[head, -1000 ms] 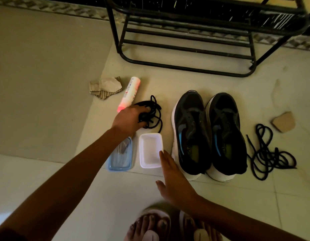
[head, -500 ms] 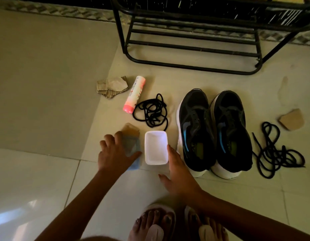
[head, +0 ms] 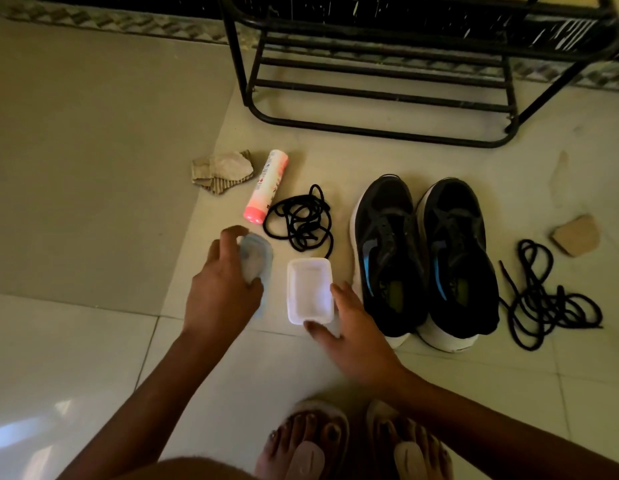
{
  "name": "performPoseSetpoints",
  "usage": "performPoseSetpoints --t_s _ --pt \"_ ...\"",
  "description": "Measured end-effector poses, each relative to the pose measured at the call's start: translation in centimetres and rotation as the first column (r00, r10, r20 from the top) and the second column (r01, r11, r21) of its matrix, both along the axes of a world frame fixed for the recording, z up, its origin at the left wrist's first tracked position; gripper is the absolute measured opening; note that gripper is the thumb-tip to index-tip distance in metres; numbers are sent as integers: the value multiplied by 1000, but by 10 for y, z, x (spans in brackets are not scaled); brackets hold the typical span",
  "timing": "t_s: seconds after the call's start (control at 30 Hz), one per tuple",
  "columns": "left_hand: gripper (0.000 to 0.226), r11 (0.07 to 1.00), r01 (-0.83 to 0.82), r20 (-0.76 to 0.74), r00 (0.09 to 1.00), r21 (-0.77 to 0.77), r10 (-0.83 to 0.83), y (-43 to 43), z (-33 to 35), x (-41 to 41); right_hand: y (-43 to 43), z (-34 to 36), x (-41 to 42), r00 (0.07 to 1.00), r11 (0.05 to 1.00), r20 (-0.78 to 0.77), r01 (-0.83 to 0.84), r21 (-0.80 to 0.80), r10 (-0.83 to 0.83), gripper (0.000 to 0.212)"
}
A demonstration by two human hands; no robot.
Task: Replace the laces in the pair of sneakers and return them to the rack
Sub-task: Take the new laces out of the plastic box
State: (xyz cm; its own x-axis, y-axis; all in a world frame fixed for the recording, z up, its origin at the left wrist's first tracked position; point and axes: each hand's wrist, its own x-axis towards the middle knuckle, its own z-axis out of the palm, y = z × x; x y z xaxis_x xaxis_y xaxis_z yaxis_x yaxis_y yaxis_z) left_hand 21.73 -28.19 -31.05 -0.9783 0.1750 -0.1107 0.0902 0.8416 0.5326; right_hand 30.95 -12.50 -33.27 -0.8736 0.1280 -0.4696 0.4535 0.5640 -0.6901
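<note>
Two black sneakers with white soles, the left one (head: 387, 251) and the right one (head: 457, 258), stand side by side on the floor without laces. One coil of black lace (head: 301, 220) lies left of them, another black lace (head: 550, 303) lies to their right. My left hand (head: 221, 289) grips a clear blue lid (head: 256, 258), lifted and tilted. My right hand (head: 353, 327) holds the near right corner of a small white plastic container (head: 310, 291), thumb at its front edge. The black metal shoe rack (head: 387, 98) stands behind.
A pink spray can (head: 266, 187) lies beside the left lace coil. Cardboard scraps lie at the left (head: 221, 171) and at the far right (head: 575, 235). My feet in sandals (head: 353, 445) are at the bottom edge.
My left hand let go of the left lace coil, came back and picked up the blue lid. My right hand closed onto the white container's near corner.
</note>
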Motion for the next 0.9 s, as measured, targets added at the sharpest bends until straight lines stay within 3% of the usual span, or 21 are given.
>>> performPoseSetpoints --t_s 0.13,0.23,0.33,0.43,0.53,0.6,0.7,0.8,0.9 --pt "48 997 60 -73 996 50 -56 27 9 7 -4 17 -18 968 937 -42 230 -263 -249 45" --pt "50 977 88 25 995 195 -95 37 1 14 0 15 -29 910 809 104 405 -427 -401 21" --pt "51 931 132 201 957 340 -209 41 -6 21 4 13 -32 860 717 180 499 -486 -477 18" --pt "60 847 30 424 856 530 -295 37 -9 25 3 8 -31 864 755 146 494 -431 -483 28" --pt "61 825 55 488 783 563 -385 33 -6 22 2 4 -31 898 833 87 434 -342 -432 34" --pt "57 806 -19 526 767 591 -368 31 -7 20 2 4 -32 918 867 67 393 -306 -392 36" --pt "50 823 -139 544 808 552 -228 28 -14 16 3 3 -34 936 902 18 343 -263 -351 37" --pt "37 881 -172 421 907 440 -33 25 -26 13 3 1 -35 945 929 -36 312 -197 -325 44" --pt "42 897 -229 426 903 377 52 25 -39 13 4 -6 -32 951 947 -69 292 -134 -303 48"
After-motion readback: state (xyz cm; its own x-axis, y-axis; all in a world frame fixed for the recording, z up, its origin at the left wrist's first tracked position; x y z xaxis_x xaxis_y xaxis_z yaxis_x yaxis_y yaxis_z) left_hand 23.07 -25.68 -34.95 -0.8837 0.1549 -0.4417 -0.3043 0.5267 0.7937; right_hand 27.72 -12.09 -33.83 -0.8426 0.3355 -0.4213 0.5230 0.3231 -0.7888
